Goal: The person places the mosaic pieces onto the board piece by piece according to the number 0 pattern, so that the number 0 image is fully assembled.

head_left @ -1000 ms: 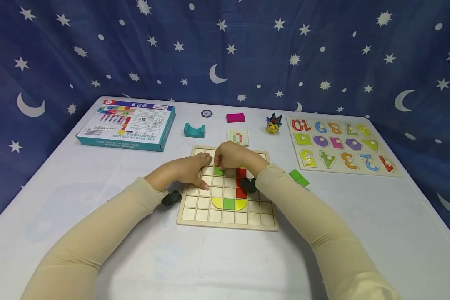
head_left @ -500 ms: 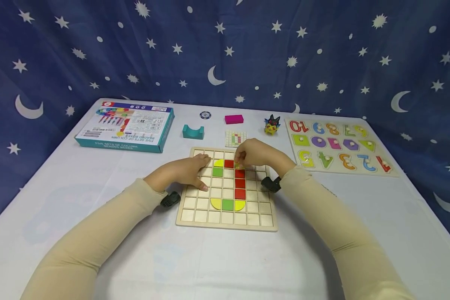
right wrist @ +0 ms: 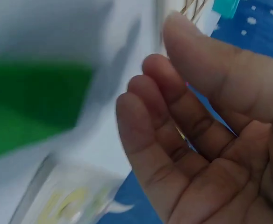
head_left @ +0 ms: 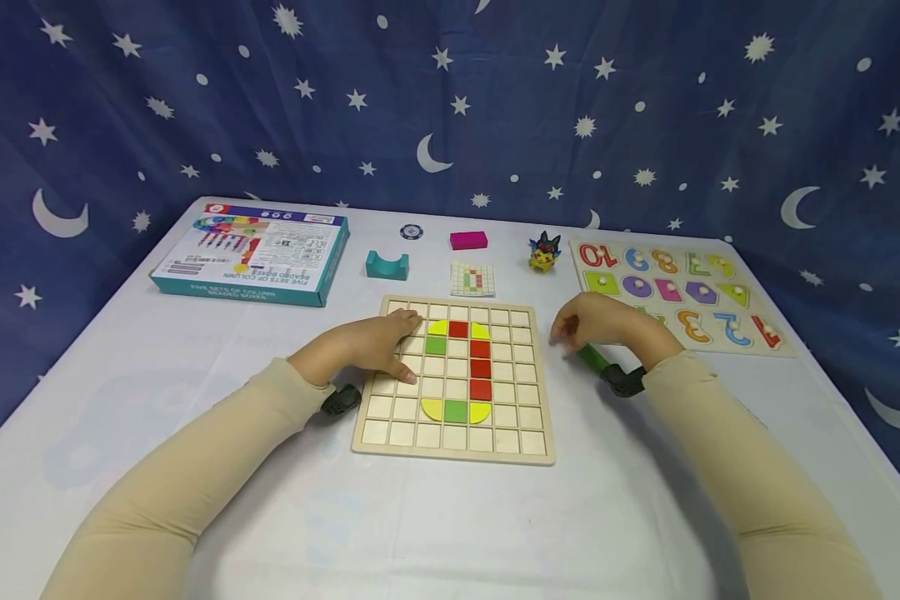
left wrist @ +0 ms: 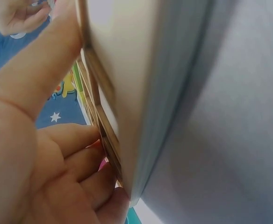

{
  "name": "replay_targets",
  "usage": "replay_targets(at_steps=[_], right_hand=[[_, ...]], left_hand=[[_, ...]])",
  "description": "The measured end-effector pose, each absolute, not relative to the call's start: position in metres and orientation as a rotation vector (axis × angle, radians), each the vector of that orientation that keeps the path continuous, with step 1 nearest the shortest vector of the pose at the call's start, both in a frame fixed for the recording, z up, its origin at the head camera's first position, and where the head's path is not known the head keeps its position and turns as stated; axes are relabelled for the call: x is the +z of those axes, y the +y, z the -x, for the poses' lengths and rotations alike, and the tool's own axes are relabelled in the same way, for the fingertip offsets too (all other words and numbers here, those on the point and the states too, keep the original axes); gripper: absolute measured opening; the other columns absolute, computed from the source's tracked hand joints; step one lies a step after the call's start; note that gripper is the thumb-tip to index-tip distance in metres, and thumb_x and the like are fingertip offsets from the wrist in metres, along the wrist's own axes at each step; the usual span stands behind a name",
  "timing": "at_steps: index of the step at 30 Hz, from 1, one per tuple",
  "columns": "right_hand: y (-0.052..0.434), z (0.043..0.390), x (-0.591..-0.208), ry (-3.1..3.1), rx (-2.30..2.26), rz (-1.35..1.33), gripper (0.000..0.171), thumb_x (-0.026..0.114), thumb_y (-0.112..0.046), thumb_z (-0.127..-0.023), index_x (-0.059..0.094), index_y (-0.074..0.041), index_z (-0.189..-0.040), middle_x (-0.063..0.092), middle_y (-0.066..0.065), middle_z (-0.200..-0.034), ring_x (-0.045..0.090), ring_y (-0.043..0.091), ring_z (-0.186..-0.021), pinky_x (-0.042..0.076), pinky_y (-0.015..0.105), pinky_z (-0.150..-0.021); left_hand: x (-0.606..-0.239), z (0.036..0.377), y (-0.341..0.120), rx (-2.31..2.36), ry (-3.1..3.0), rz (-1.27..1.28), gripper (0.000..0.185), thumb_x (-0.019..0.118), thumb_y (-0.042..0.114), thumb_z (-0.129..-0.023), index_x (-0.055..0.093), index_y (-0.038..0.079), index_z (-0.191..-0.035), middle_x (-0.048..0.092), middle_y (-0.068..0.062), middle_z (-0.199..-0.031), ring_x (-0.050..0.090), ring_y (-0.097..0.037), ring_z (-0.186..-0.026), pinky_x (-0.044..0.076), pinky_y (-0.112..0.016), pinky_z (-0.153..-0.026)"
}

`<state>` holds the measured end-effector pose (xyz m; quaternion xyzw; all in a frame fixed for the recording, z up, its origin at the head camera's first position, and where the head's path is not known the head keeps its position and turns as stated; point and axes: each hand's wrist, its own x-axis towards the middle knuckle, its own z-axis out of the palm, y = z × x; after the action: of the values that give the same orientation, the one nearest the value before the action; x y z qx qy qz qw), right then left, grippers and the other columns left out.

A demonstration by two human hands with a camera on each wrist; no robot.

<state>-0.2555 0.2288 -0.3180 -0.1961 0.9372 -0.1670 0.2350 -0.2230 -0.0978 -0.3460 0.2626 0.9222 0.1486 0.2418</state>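
The left hand (head_left: 375,346) rests flat on the grid board's (head_left: 453,450) left edge, while the empty, loosely curled right hand (head_left: 603,327) hovers over the green blocks (head_left: 591,358) on the worktop (head_left: 435,517), which look light, stiff and best pinched by their sides.

Pale unvarnished wood grid board (head_left: 390,429), matt, smooth, w/ painted wood tiles: red (head_left: 481,368), green (head_left: 435,345), yellow (head_left: 433,407), satin sheen. Matt white cloth over table (head_left: 270,500). Glossy printed cardboard box (head_left: 251,254). Painted wood number puzzle (head_left: 678,292), slightly glossy. Soft beige knit sleeves (head_left: 195,467). Starry blue fabric backdrop (head_left: 495,100), matt.
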Motion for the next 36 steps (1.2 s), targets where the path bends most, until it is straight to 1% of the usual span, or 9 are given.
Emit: replay_targets(at_steps=[5,9,13,24,28,36], right_hand=[[0.248,0.25,-0.319,2.538,-0.433,0.492,0.019,0.07,0.002,-0.076,0.069,-0.005,-0.093,0.064,0.004,-0.086,0.054,0.016,-0.079,0.048,0.029,-0.071],[0.254,0.248,-0.324,2.537,-0.456,0.459,0.025,0.069,0.007,-0.074,0.069,-0.005,-0.096,0.063,0.005,-0.087,0.052,0.018,-0.08,0.049,0.03,-0.073],[0.256,0.246,-0.329,2.556,-0.479,0.463,0.027,0.069,0.008,-0.072,0.068,-0.005,-0.095,0.061,0.005,-0.087,0.051,0.019,-0.082,0.048,0.031,-0.074],[0.254,0.241,-0.33,2.596,-0.485,0.472,0.022,0.069,0.007,-0.072,0.065,-0.005,-0.091,0.056,0.005,-0.082,0.049,0.019,-0.079,0.043,0.028,-0.069],[0.252,0.241,-0.328,2.625,-0.482,0.492,0.02,0.068,0.007,-0.072,0.066,-0.005,-0.087,0.057,0.005,-0.079,0.05,0.019,-0.076,0.044,0.027,-0.065],[0.243,0.241,-0.322,2.627,-0.524,0.547,0.014,0.068,0.005,-0.075,0.067,-0.004,-0.085,0.06,0.005,-0.078,0.051,0.016,-0.073,0.044,0.027,-0.064]], left_hand=[[-0.347,0.223,-0.098,0.404,2.521,-0.709,0.096,0.071,0.038,-0.077,0.017,-0.002,-0.146,0.012,-0.017,-0.154,0.007,-0.03,-0.142,0.014,-0.044,-0.115],[-0.346,0.222,-0.098,0.401,2.522,-0.703,0.097,0.071,0.039,-0.077,0.017,-0.001,-0.146,0.012,-0.017,-0.154,0.008,-0.03,-0.142,0.015,-0.045,-0.115],[-0.346,0.222,-0.098,0.414,2.52,-0.705,0.096,0.071,0.038,-0.077,0.017,-0.002,-0.146,0.012,-0.017,-0.154,0.009,-0.031,-0.142,0.015,-0.045,-0.115],[-0.345,0.221,-0.098,0.43,2.511,-0.702,0.095,0.072,0.037,-0.078,0.017,-0.001,-0.146,0.011,-0.017,-0.153,0.008,-0.032,-0.142,0.015,-0.046,-0.115],[-0.345,0.221,-0.098,0.425,2.517,-0.697,0.095,0.072,0.037,-0.077,0.017,-0.001,-0.146,0.012,-0.017,-0.154,0.008,-0.031,-0.142,0.015,-0.045,-0.115],[-0.344,0.221,-0.097,0.418,2.519,-0.696,0.096,0.072,0.037,-0.077,0.017,-0.001,-0.146,0.011,-0.017,-0.154,0.008,-0.031,-0.142,0.014,-0.045,-0.115]])
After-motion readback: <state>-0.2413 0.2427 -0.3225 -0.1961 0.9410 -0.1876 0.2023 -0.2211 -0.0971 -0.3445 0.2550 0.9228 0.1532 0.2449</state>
